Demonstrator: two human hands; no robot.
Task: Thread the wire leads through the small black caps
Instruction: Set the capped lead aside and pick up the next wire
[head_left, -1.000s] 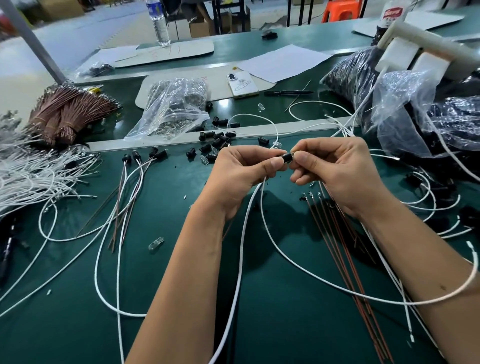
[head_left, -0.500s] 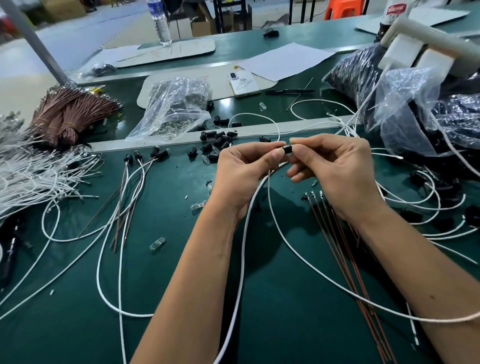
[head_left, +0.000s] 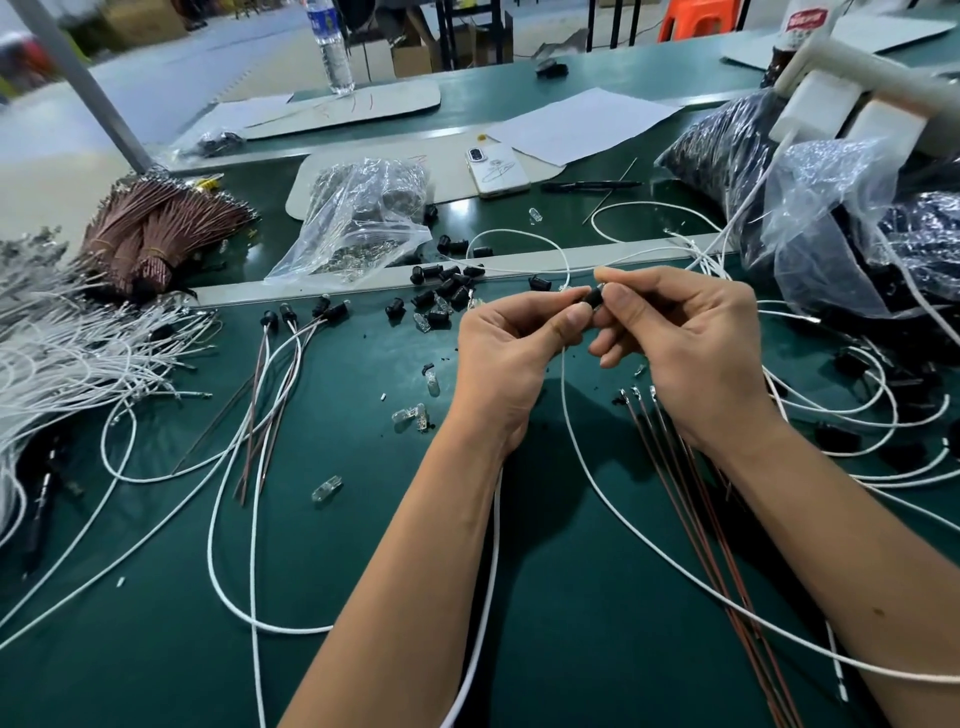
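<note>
Black cap (head_left: 593, 297) pinched between both hands, held above the green table (head_left: 363, 571).

Left hand (head_left: 511, 358) and right hand (head_left: 680, 353) each grip it with thumb and fingertips; a white wire lead (head_left: 587, 457) hangs down from it. Loose black caps (head_left: 447, 291) lie just beyond, brown leads (head_left: 696, 519) under the right wrist.

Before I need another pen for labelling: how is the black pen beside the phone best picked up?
Pinch the black pen across its barrel middle, from above. It lies flat on the green table, crosswise, just right of the phone, with bare table along its sides.
</note>
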